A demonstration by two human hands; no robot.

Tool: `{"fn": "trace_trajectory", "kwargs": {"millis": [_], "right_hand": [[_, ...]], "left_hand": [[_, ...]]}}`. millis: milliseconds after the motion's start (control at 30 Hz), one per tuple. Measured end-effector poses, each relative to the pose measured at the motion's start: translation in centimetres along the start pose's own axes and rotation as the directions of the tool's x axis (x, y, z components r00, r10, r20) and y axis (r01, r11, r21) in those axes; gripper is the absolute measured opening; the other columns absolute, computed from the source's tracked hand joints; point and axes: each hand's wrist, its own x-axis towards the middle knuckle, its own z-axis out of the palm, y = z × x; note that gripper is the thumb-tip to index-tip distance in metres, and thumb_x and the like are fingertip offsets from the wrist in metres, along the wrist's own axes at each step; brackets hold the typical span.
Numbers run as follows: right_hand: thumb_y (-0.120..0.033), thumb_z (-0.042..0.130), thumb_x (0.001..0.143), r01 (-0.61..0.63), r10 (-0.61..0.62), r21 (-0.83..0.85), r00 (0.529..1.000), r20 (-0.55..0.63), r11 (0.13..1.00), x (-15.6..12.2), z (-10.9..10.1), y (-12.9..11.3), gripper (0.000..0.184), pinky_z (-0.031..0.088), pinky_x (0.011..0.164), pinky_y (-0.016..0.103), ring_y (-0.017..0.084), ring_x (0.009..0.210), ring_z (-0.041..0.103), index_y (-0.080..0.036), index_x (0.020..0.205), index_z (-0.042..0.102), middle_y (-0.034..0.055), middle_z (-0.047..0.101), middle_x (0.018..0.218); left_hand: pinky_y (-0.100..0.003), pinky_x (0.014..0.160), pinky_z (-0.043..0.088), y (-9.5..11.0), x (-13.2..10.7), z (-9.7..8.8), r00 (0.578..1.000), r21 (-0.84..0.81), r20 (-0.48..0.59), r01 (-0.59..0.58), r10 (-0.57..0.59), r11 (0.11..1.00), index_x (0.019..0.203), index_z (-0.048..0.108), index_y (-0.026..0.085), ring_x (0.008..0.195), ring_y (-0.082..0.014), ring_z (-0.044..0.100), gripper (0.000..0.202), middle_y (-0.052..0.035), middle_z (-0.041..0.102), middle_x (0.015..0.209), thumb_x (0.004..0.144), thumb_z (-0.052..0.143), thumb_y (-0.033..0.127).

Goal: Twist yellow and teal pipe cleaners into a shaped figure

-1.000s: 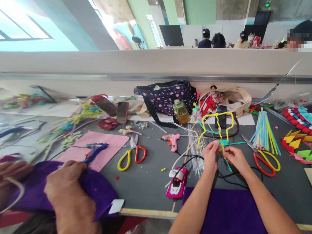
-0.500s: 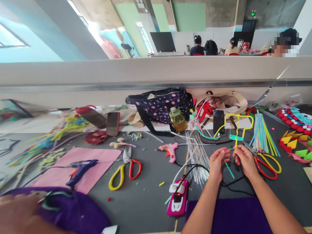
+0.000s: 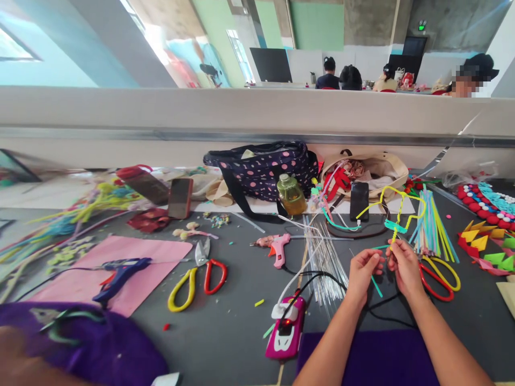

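Observation:
My right hand (image 3: 405,267) pinches the twisted lower stem of a yellow pipe-cleaner frame (image 3: 423,210), which stands up above the fingers. A turquoise pipe cleaner (image 3: 395,226) is wound across the frame just above the stem. Close on the left, my left hand (image 3: 365,272) has its thumb and fingers pressed together on a thin green pipe cleaner (image 3: 377,287). One end of this strand hangs below the fingers, and a stretch of green shows between the hands. The exact grip of the left fingertips is partly hidden.
Red-and-yellow-handled scissors (image 3: 438,279) lie beside my right hand, near a bundle of pastel pipe cleaners (image 3: 433,225). Silver strands (image 3: 324,268), a pink glue gun (image 3: 278,250) and a magenta power strip (image 3: 287,338) are to the left. Another person's blurred hand (image 3: 24,359) is at lower left.
The yellow frame has tilted and shifted slightly to the right with my right hand. My left hand remains close beside it. The view has turned slightly.

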Motion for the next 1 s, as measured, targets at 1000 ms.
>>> {"fn": "trace_trajectory", "kwargs": {"millis": [1000], "right_hand": [[-0.043, 0.071, 0.079, -0.131, 0.14, 0.064, 0.977, -0.162, 0.989, 1.2, 1.3, -0.9, 0.029, 0.029, 0.035, 0.016, 0.004, 0.038, 0.037, -0.021, 0.092, 0.06, -0.0077, 0.049, 0.057]], "left_hand": [[-0.021, 0.052, 0.04, 0.8, 3.5, 1.8, 1.0, 0.025, -0.006, 0.012, -0.011, 1.0, 0.087, 0.071, 0.015, 0.054, -0.0104, 0.05, 0.036, -0.0031, 0.061, 0.068, 0.073, 0.073, 0.048]]}}
